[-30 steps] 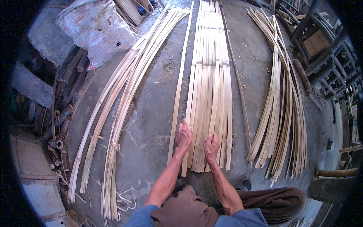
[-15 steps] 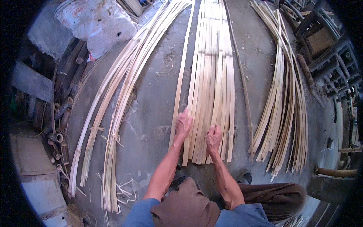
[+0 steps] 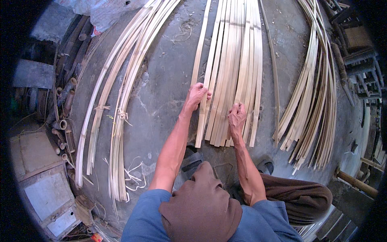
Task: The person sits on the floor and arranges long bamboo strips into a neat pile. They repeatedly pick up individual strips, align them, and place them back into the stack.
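Observation:
A flat row of pale bamboo strips (image 3: 236, 60) lies side by side on the grey concrete floor (image 3: 165, 80), running away from me. My left hand (image 3: 196, 96) grips the leftmost strip (image 3: 200, 60) near its near end, fingers curled over it. My right hand (image 3: 237, 115) pinches strips in the middle of the row, a little nearer to me than the left hand. Both forearms reach forward from my blue sleeves, and my brown cap (image 3: 200, 211) fills the lower middle.
A long curved bundle of tied bamboo strips (image 3: 117, 105) lies at the left, another loose bundle (image 3: 312, 101) at the right. A single thin strip (image 3: 274, 76) lies between. Short bamboo tubes (image 3: 64, 121) and slabs sit at far left, a white sack (image 3: 107, 12) at top.
Both hands have moved forward along the strips, away from me. The left hand has shifted onto the leftmost strip.

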{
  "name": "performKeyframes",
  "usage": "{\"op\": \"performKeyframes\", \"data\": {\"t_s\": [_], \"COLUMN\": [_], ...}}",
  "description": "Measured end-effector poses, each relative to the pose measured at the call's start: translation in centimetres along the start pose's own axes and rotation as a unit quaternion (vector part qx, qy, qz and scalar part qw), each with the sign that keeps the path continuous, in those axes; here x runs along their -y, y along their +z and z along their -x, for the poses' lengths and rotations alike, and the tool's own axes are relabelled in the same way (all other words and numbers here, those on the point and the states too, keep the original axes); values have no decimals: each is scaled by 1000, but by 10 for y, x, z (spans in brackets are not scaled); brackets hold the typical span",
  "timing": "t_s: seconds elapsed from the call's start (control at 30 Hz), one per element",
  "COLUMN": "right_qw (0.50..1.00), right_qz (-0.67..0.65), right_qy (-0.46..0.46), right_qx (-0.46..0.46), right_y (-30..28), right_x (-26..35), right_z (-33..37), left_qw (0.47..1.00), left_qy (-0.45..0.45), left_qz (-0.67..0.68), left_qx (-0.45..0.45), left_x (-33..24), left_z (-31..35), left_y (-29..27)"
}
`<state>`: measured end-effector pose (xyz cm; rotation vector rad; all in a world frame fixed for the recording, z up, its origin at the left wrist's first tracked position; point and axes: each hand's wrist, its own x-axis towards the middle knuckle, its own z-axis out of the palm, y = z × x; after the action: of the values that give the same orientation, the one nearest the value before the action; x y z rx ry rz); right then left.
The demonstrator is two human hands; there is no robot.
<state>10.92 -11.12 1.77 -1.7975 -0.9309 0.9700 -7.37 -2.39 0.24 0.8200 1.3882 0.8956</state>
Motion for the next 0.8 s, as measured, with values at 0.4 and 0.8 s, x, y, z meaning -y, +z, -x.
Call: {"op": "performKeyframes", "data": {"t_s": [0.4,0.8], "right_qw": [999,999], "right_qz": [23,-30], "right_qy": [-41,28], "right_qx": [-18,-3], "right_y": [6,8], "right_x": [-35,9], "right_z": [-13,5], "left_qw": [935,914], "left_qy": [196,74], "left_qz": [-136,-296], "left_qx": [-264,-269], "left_x": [-46,2], "left_z": [40,24], "left_y": [-35,-117]}}
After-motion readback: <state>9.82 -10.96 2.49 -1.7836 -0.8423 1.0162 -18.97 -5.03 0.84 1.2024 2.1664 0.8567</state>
